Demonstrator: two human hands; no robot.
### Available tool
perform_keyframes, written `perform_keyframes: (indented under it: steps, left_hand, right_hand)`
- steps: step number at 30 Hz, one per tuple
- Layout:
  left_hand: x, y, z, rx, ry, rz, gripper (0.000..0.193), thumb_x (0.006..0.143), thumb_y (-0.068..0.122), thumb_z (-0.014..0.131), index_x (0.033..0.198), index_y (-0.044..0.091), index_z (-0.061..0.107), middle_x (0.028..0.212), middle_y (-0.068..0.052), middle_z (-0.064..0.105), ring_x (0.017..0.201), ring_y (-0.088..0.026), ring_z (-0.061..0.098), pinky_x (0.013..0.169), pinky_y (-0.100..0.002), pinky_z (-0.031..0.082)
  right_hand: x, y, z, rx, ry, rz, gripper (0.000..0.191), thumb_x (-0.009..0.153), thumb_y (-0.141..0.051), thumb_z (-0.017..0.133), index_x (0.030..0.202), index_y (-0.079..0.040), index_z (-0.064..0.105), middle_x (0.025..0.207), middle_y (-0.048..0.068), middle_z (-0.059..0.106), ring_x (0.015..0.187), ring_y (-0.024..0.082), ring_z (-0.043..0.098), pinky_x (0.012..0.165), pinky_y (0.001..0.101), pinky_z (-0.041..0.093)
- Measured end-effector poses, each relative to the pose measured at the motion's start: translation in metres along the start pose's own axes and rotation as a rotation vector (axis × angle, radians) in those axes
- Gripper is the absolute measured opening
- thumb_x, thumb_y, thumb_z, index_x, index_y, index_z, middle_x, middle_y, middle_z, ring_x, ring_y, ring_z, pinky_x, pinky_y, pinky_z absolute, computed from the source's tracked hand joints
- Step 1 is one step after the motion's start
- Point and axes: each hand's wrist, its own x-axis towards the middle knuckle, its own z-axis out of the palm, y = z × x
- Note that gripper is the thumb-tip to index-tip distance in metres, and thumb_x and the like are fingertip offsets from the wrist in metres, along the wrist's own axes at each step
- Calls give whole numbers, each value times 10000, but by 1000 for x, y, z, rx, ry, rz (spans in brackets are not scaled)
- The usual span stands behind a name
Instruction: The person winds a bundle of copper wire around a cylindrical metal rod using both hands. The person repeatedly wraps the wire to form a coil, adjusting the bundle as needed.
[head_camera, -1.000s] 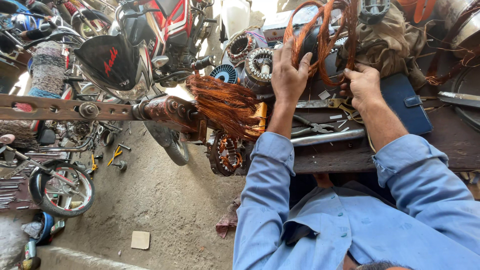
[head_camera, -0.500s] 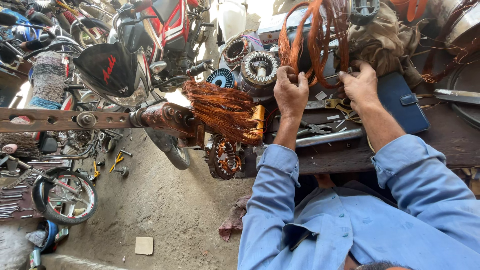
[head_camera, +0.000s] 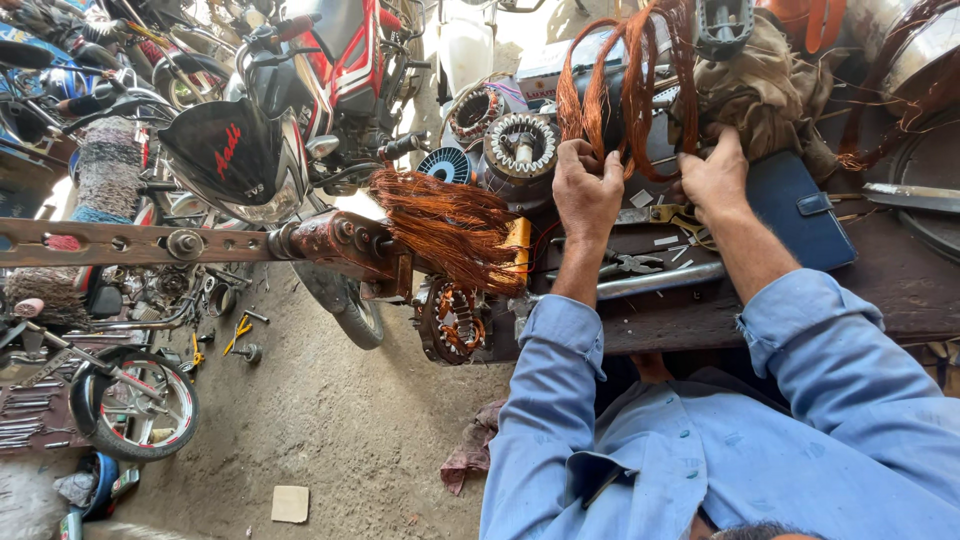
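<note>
Both hands work at a bundle of copper wire loops (head_camera: 625, 75) that rises over the middle of the cluttered wooden workbench (head_camera: 900, 290). The left hand (head_camera: 587, 192) is clenched around the lower ends of the loops, and the right hand (head_camera: 716, 178) grips the wire just beside it, fingers curled under a crumpled brown cloth (head_camera: 765, 85). Touching the right wrist lies a dark blue wallet-like case (head_camera: 800, 215) with a snap tab. Left of the left hand stands a round stator core (head_camera: 520, 145) with grey teeth, with a second, copper-wound stator (head_camera: 476, 112) behind it, and behind them a flat white box (head_camera: 545, 65) with a coloured label stripe. A loose fan of stripped copper wire (head_camera: 450, 225) hangs over the bench's left edge, beside a yellow tag (head_camera: 517, 245). Pliers (head_camera: 632, 263) and a steel pipe (head_camera: 655, 282) lie along the near edge. A red and black motorcycle (head_camera: 300, 110) stands off the left edge, with a square cardboard scrap (head_camera: 290, 503) on the ground.
</note>
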Motion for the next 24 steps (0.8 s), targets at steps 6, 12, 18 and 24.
perform_keyframes:
  steps: [6, 12, 18, 24]
  left_hand:
    - [-2, -3, -4, 11, -21, 13, 407, 872, 177, 765, 1148, 29, 505, 874, -39, 516, 718, -124, 597, 525, -255, 560]
    - [-11, -18, 6, -3, 11, 123, 392, 918, 200, 779, 1143, 46, 497, 881, -25, 496, 720, -106, 547, 530, -231, 531]
    - [-63, -31, 1, -162, -50, 92, 355, 901, 158, 792, 1117, 21, 546, 916, -51, 541, 692, -92, 537, 533, -239, 506]
    - [-89, -42, -4, -238, -133, -42, 370, 891, 163, 808, 1136, 20, 569, 934, -38, 555, 636, -55, 530, 531, -221, 507]
  right_hand:
    - [-7, 7, -3, -110, -25, -21, 641, 948, -74, 675, 1499, -19, 352, 1211, 181, 638, 697, 143, 676, 483, 258, 526]
    - [-8, 27, -17, -154, -81, -159, 697, 939, -113, 679, 1529, 0, 325, 1337, 197, 617, 770, 170, 711, 606, 298, 565]
    - [-23, 56, -29, -310, -80, -428, 667, 908, -145, 733, 1490, 20, 452, 1380, 195, 600, 869, 198, 684, 755, 327, 563]
    - [-25, 77, -31, -380, -104, -459, 654, 917, -154, 740, 1490, 16, 475, 1367, 177, 571, 906, 174, 679, 783, 312, 571]
